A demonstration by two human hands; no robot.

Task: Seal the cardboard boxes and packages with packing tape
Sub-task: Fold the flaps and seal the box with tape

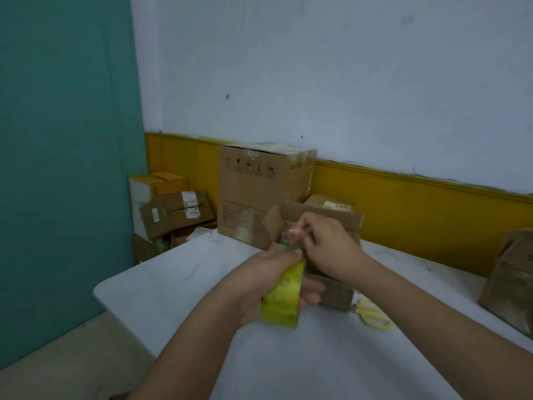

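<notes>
White table carries the open cardboard box mid-table, flaps up, unsealed. In front, the left hand grips the yellow tape roll to steady it; the right hand pinches the tape end, likely to draw a strip. Scissors lie rightward, ready for cutting.

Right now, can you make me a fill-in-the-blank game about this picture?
The tape roll in the left hand is ____.
The right hand pinches the loose ____ end.
The scissors lie on the white ____.
Answers: yellow, tape, table.
</notes>
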